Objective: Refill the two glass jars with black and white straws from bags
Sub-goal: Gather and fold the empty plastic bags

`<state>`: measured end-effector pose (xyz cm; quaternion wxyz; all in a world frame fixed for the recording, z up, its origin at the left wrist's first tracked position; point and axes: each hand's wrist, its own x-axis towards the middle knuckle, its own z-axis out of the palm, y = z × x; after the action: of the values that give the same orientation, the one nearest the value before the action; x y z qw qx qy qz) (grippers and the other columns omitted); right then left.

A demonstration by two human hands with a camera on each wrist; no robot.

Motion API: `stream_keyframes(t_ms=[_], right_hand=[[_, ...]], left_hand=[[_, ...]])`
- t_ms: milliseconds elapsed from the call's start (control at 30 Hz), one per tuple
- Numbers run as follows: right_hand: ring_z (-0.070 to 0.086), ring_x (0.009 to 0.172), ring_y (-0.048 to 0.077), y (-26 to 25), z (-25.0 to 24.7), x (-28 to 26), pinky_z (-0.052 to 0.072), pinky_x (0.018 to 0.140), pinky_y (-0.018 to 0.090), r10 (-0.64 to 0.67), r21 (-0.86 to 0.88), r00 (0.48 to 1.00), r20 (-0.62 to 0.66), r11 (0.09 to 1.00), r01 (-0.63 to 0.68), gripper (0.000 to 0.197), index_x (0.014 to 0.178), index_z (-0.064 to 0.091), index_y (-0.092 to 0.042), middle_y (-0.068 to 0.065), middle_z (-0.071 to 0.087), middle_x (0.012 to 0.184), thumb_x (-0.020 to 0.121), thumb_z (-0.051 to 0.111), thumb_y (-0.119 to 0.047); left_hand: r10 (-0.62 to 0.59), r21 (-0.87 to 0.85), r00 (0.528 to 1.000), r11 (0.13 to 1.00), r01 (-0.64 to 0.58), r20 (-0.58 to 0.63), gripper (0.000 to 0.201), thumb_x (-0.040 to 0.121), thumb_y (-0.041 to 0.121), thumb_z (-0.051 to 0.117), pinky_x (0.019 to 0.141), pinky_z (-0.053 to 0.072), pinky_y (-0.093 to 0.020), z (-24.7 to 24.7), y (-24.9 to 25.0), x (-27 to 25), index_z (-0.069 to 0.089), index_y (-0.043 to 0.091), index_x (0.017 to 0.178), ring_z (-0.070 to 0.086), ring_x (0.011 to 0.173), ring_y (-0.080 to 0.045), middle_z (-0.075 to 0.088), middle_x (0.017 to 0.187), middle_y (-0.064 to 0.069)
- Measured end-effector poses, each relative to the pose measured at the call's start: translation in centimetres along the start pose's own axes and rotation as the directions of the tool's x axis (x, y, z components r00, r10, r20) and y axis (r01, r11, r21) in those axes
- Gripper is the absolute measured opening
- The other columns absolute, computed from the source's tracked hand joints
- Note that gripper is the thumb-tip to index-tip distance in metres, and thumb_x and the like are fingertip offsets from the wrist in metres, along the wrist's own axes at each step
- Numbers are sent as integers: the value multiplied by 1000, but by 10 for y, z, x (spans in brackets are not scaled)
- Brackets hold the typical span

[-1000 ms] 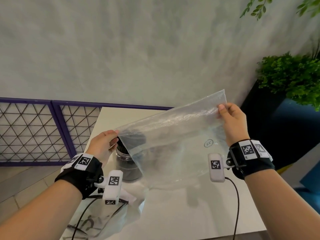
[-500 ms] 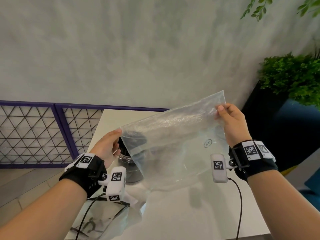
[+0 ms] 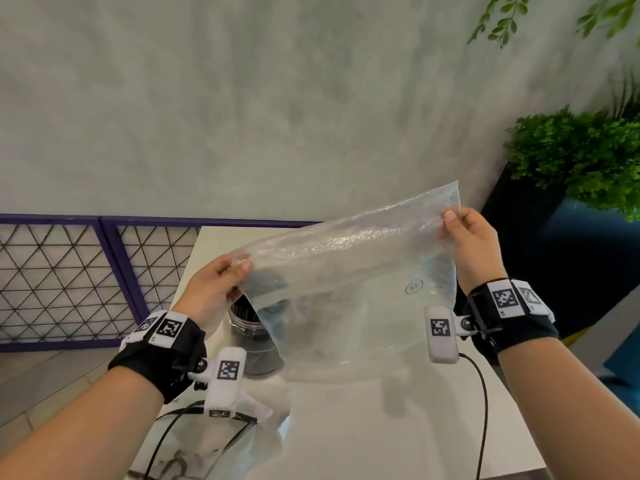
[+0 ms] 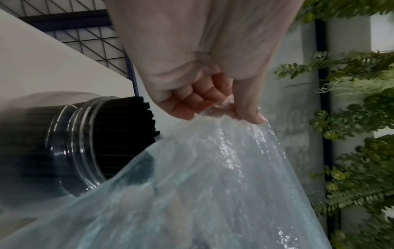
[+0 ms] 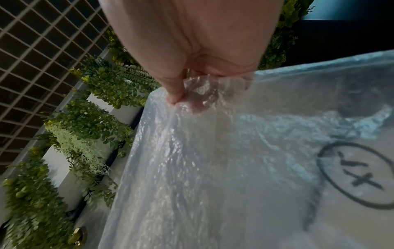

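Head looks down; wrists close on bag (image 3: pixel 349 292).

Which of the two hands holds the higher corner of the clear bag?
The right hand pinches the higher corner of the clear bag; the left hand grips the lower one.

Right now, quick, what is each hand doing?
Left hand: closed, pinching the left corner of the clear plastic bag.
Right hand: closed, pinching the bag's right top corner.

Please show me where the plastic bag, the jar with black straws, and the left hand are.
plastic bag (image 3: pixel 346 289): head view, middle of its sheet.
jar with black straws (image 4: pixel 70 143): left wrist view, threaded glass neck.
left hand (image 3: pixel 211 289): head view, back of hand.
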<state>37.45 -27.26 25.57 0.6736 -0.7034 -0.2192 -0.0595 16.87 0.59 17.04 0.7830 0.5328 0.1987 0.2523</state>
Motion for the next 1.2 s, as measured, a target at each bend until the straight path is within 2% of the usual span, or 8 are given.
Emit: stream_keyframes(t_ms=[233,433,633,800,967,1033,1100,1200], right_hand=[[53,71,10,9,-3,11,44,83,32,38,1,996,-79,999,-38,11,88,61,-16,-1,57,72,96,54,-16],[52,70,6,12,-8,14,45,75,25,19,-27,995,-101,999,-22,13,87,61,-19,-5,56,77,97,53,-17],[55,76,11,8,-13,14,46,83,33,-30,-57,999,-42,998,28,12,89,62,-21,-3,58,80,97,52,-18],[54,75,9,6,-13,16,46,83,32,-84,-99,996,-18,992,81,15,104,61,-7,-4,58,81,97,52,-16],[51,63,-8,0,-7,17,44,71,10,-146,-104,989,-15,984,144,19,109,61,-3,-6,57,79,97,51,-13],[51,63,-10,-10,0,15,42,70,7,-178,-105,983,38,978,181,15,107,61,-6,-7,57,80,97,50,-11],[52,64,-9,-24,9,12,42,71,8,-217,-113,969,118,967,230,11,100,61,-12,-8,58,80,97,51,-8],[54,66,-8,-50,26,9,43,70,9,-307,-65,933,187,944,324,22,91,61,-24,-15,63,77,95,52,-4]], left_hand=[[-3,-59,988,998,12,153,70,54,18,85,82,56,-30,-1,9,-3,58,28,118,64,80,-16,59,74,-2],[-18,-56,999,998,20,31,13,91,16,55,62,56,-21,3,16,-7,65,18,99,58,63,-5,55,75,2],[31,-89,999,996,-33,-26,17,96,13,49,82,45,-28,3,23,-4,57,23,84,64,88,-8,67,92,8],[46,-81,996,995,-52,-73,20,86,22,63,73,38,-24,5,29,0,50,31,99,61,82,-6,69,93,12],[80,69,969,995,-66,-234,24,87,17,66,89,38,-32,3,23,5,53,30,102,53,87,-7,56,88,11],[232,311,936,939,-145,-263,44,81,22,73,97,37,-33,7,23,4,49,27,117,49,102,-10,51,103,8],[352,596,935,759,-262,-37,68,74,31,78,102,32,-30,17,27,-1,43,28,132,41,116,-6,46,124,10],[167,783,940,520,-341,298,57,76,37,76,105,33,-30,37,30,-6,51,34,127,45,118,-5,51,126,18]])
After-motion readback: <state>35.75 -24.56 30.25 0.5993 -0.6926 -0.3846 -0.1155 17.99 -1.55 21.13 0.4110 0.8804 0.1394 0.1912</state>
